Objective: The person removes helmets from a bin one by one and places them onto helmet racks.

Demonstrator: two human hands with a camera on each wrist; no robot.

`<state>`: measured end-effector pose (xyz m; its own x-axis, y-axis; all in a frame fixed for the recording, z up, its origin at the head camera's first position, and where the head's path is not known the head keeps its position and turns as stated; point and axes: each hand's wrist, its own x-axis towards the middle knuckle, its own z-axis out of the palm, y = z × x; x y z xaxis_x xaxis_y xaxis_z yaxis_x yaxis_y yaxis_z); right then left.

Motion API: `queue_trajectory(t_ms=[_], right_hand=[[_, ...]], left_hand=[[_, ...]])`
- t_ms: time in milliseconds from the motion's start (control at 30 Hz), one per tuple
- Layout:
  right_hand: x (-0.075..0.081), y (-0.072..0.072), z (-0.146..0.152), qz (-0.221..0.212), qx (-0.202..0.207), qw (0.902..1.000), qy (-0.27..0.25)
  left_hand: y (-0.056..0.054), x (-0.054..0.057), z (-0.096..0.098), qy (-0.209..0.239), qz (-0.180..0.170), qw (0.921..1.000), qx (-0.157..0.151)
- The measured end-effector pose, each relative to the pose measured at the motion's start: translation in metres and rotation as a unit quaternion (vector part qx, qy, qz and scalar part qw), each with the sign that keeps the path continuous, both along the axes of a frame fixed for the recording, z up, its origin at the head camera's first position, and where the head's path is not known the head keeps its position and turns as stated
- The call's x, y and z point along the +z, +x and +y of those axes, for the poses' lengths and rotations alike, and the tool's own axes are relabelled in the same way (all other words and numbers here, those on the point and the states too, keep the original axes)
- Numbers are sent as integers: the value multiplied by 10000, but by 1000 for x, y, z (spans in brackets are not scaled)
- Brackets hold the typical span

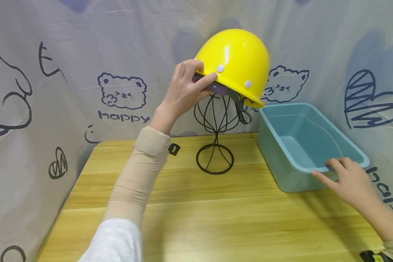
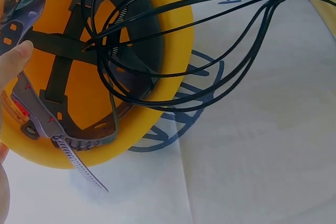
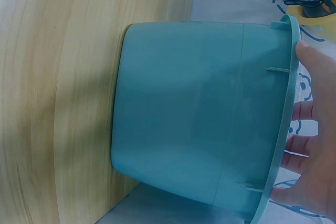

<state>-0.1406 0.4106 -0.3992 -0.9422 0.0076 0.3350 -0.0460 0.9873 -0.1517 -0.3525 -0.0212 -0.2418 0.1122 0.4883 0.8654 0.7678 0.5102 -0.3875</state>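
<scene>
My left hand grips a yellow hard hat by its rim at the left side. Tilted, the hat sits over the top of a black wire stand, whose upper wires reach into the shell in the left wrist view. Dark straps and a purple-grey headband show inside it, and a strap loop dangles below the rim. On the right, my right hand holds the near rim of a teal plastic bin, thumb outside and fingers over the edge.
The wooden table carries the stand's ring base and the bin at its right back. A small black item lies beside my left wrist. Behind hangs a pale cloth with drawn bears and hearts.
</scene>
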Motion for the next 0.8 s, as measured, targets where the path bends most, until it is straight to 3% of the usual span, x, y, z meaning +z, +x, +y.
queue_trajectory(t_ms=[800], right_hand=[[-1,-1,4,-71,-56,9999,-73]], left_hand=[[8,-32,-1,-27,367,9990,238]])
